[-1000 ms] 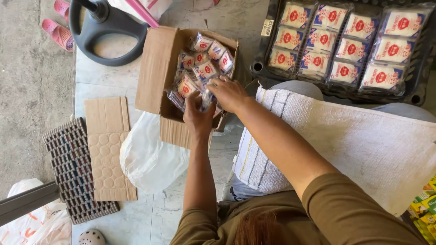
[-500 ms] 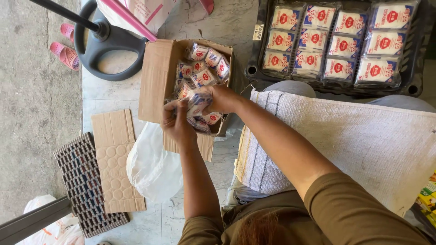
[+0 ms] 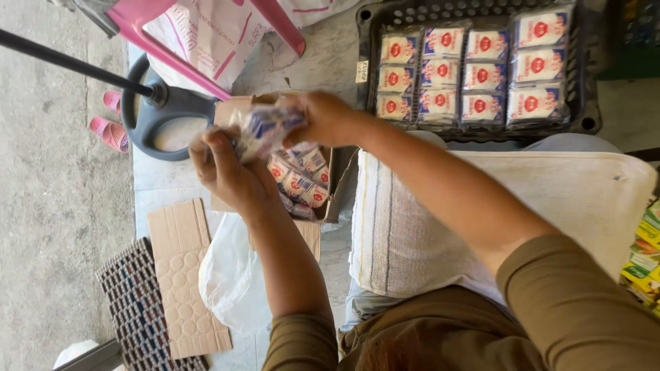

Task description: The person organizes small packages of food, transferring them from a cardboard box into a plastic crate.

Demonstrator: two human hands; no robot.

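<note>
Both hands are holding one blurred bundle of small packets (image 3: 265, 129), lifted above the open cardboard box (image 3: 328, 206). Left hand (image 3: 227, 172) is sitting at 7 o'clock of the bundle, fingers (image 3: 206, 141) curling up around its lower-left end and pressing into it. Right hand (image 3: 323, 118) is closing on the bundle's 3 o'clock end, fingers wrapping over the top edge; bundle is spanning the gap between the two hands. Motion blur is hiding exact fingertip contact on the right side, so cannot tell which fingers are pinching.

Box is lying just below the bundle, at 5 o'clock of it, with more white-and-red packets (image 3: 302, 182) loose inside. Black plastic crate (image 3: 588, 103) is sitting at 2 o'clock of the hands, holding rows of wrapped packet stacks (image 3: 474, 72). A folded light towel (image 3: 550, 199) is lying across the lap at 4 o'clock. Flat cardboard sheet (image 3: 182, 275) and a white plastic bag (image 3: 230, 282) are lying on the floor at 7 o'clock, the bag touching the sheet's right edge.
</note>
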